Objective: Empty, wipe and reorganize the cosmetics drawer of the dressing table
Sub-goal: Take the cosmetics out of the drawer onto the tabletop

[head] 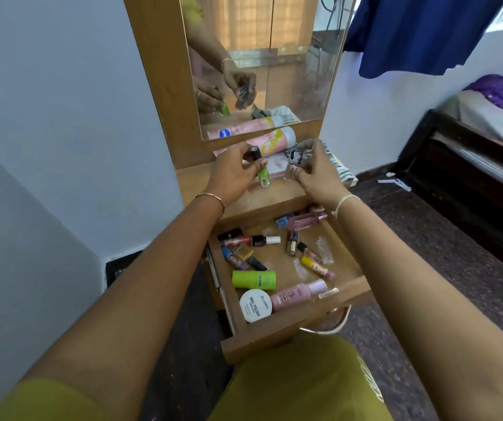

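Over the dressing table top [195,184], both hands busy
so the left hand [234,175] grips a green tube [263,174], the right hand [315,173] pinches a small clear bottle [296,161]; the drawer [289,334] below is pulled out, nail polishes [265,240] lying inside.

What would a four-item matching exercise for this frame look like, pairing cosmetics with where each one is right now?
Things:
1. slim green bottle
2. clear glass bottle
3. white round tub
4. big pink tube

Places:
A. lying in the open drawer
B. gripped by the right hand
C. lying on the tabletop below the mirror
D. gripped by the left hand

Pairs: 1-D, 2-B, 3-A, 4-C.
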Motion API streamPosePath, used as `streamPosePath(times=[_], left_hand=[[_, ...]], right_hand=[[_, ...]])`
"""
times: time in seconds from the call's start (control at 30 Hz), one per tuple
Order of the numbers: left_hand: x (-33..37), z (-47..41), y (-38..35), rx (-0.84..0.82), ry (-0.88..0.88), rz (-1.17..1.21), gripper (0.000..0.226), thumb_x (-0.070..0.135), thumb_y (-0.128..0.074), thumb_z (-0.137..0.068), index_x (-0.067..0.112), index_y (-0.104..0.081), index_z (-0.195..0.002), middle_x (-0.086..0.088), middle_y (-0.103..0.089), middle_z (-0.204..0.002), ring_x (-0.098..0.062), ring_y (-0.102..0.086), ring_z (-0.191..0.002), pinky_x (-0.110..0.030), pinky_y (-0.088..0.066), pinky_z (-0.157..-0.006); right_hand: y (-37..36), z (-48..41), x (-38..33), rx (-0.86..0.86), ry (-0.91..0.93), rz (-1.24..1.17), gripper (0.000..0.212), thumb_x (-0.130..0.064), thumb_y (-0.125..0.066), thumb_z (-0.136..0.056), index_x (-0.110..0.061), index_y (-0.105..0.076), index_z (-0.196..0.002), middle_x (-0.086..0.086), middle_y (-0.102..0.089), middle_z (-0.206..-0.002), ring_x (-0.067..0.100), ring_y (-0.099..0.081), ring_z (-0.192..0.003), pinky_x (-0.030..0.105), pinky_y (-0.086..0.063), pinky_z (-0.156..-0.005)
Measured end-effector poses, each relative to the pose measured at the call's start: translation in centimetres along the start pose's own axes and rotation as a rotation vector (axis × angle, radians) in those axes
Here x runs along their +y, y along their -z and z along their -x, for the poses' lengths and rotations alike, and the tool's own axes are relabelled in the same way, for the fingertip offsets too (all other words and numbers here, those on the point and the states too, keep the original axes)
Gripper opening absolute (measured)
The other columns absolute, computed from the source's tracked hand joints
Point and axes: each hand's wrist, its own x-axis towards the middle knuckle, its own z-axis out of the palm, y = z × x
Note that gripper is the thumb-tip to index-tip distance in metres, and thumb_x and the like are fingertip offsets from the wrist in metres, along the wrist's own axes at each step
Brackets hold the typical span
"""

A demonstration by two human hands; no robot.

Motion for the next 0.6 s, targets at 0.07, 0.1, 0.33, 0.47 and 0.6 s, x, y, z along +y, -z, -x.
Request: streamPosePath(times=[0.07, 0.1, 0.33, 0.47, 0.6], left_hand=[[-0.1, -2.1, -0.4, 0.022, 0.010, 0.004, 0.023, 0.019, -0.068, -0.087, 0.004, -0.064, -0.104, -0.005, -0.066, -0.093, -0.018, -0.061, -0.078, -0.034, -0.053, -0.074], [-0.2, -3.0, -0.8, 0.025, 0.021, -0.004, 0.024, 0.019, -0.068, -0.087, 0.004, -0.065, -0.105, -0.008, -0.068, -0.096, -0.018, -0.061, -0.079, -0.033, -0.052, -0.076], [-0.9, -6.4, -2.8, 0.036, 0.030, -0.116, 0.028, 0.026, -0.071, -0.084, 0.004, -0.066, -0.102, -0.006, -0.070, -0.097, -0.015, -0.060, -0.083, -0.022, -0.043, -0.072], [-1.1, -7.1, -3.6, 0.030, 0.011, -0.153, 0.029, 0.028, -0.072, -0.083, 0.007, -0.067, -0.101, -0.007, -0.071, -0.096, -0.021, -0.065, -0.090, -0.033, -0.050, -0.081], [-1.1, -7.1, -3.9, 0.033, 0.014, -0.138, 0.032, 0.026, -0.073, -0.082, 0.008, -0.068, -0.107, -0.006, -0.071, -0.098, -0.016, -0.063, -0.087, -0.028, -0.050, -0.081]], right_hand=[[-0.3, -1.7, -0.1, 0.051, 0.021, 0.056, 0.039, -0.007, -0.058, -0.089, -0.011, -0.040, -0.124, 0.006, -0.058, -0.108, 0.024, -0.057, -0.098, 0.030, -0.041, -0.081], [-0.5, -2.4, -0.1, 0.065, 0.030, 0.083, 0.041, -0.006, -0.058, -0.089, -0.012, -0.039, -0.124, 0.009, -0.059, -0.112, 0.027, -0.058, -0.101, 0.035, -0.044, -0.084], [-2.1, -5.4, 0.5, 0.091, 0.094, 0.238, 0.043, -0.003, -0.057, -0.085, -0.011, -0.043, -0.124, 0.016, -0.065, -0.109, 0.036, -0.059, -0.098, 0.042, -0.047, -0.080], [-3.2, -5.9, 1.1, 0.105, 0.113, 0.272, 0.042, 0.002, -0.055, -0.085, -0.017, -0.043, -0.121, 0.011, -0.064, -0.108, 0.030, -0.059, -0.098, 0.036, -0.044, -0.077], [-3.6, -6.1, 1.5, 0.141, 0.124, 0.272, 0.047, 0.002, -0.058, -0.083, -0.019, -0.046, -0.124, 0.009, -0.062, -0.111, 0.028, -0.059, -0.099, 0.039, -0.048, -0.082]])
